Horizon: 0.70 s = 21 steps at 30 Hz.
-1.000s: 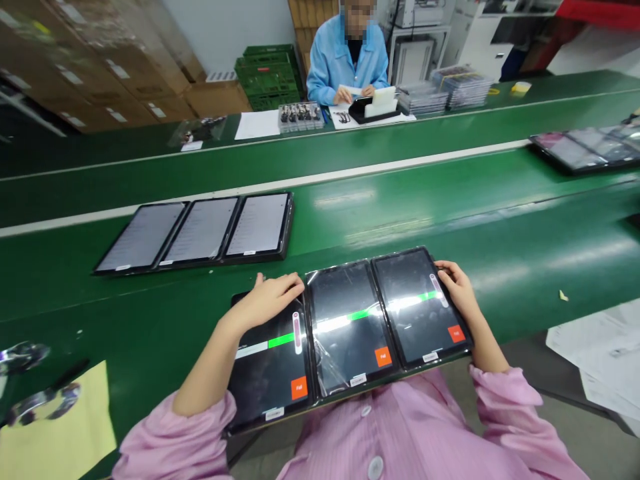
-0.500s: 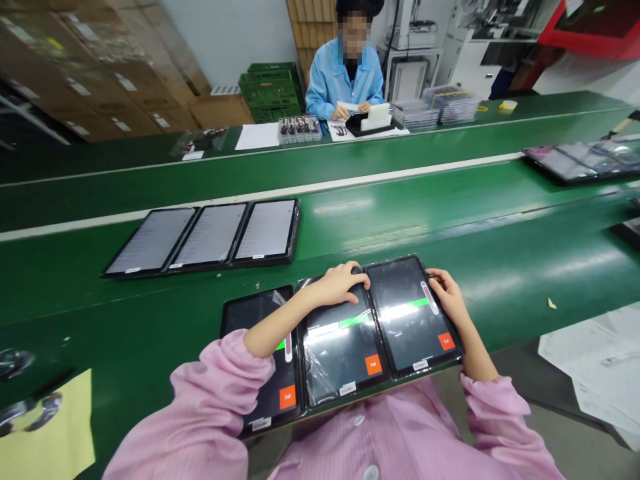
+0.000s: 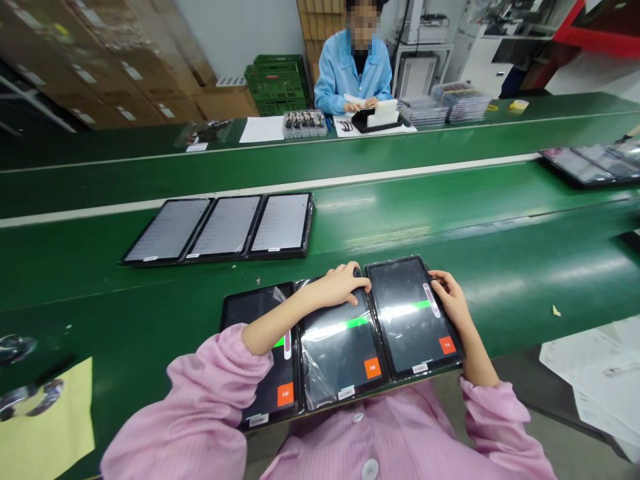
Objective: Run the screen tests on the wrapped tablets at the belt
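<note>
Three dark tablets stand side by side in front of me, each with a green bar and an orange "Fail" box on its lit screen. My left hand reaches across the left tablet to the upper right corner of the middle tablet. Its fingers curl at the edge there, with the thumb over the screen. My right hand grips the right edge of the right tablet, fingertips on its upper side. Clear film covers part of the middle screen. My left forearm hides part of the left tablet.
Three white-screened tablets lie on the green line beyond, with more tablets at far right. Across sits a person in a blue jacket. Yellow paper lies at left, white sheets at right.
The view has shifted slightly, so the far tablets appear a little further right and higher. Both my hands keep the same places on the tablets.
</note>
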Tool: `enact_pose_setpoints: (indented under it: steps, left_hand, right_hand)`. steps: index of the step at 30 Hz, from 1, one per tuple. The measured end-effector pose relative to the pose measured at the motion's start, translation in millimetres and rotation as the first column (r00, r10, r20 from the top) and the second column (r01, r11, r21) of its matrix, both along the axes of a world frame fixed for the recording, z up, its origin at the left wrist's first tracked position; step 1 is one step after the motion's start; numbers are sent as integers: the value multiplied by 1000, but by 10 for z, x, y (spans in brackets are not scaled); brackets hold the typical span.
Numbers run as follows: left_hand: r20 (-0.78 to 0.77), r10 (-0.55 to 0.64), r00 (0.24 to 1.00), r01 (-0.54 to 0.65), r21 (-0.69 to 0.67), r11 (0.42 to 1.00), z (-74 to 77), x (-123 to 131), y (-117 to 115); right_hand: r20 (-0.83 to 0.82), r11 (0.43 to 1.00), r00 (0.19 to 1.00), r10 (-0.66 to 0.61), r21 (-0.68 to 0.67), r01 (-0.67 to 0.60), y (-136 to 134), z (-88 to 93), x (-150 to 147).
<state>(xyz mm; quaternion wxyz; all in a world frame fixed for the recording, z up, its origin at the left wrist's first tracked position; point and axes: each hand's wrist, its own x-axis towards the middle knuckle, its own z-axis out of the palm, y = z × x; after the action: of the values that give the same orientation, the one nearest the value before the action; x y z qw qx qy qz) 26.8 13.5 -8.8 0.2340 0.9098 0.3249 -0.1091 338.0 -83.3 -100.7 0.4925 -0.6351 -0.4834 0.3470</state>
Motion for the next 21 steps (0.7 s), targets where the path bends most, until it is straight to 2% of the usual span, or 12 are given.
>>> enact_pose_setpoints:
  steps: [5, 15, 18, 21]
  left_hand:
    - [56, 22, 998, -21, -16, 1000, -26, -15, 20]
    - [-23, -23, 999, 24, 49, 999, 21, 73, 6]
    - [51, 41, 998, -46, 115, 992, 5, -103, -123]
    - [146, 167, 975, -188, 146, 971, 45, -558, -339]
  right_hand:
    - [-10, 1000, 1000, -11, -6, 11, 2, 13, 2]
    - [6, 1000, 1000, -14, -2, 14, 2, 25, 19]
    - [12, 1000, 1000, -8, 2, 8, -1, 28, 24]
    - [36, 1000, 999, -9, 8, 9, -9, 23, 33]
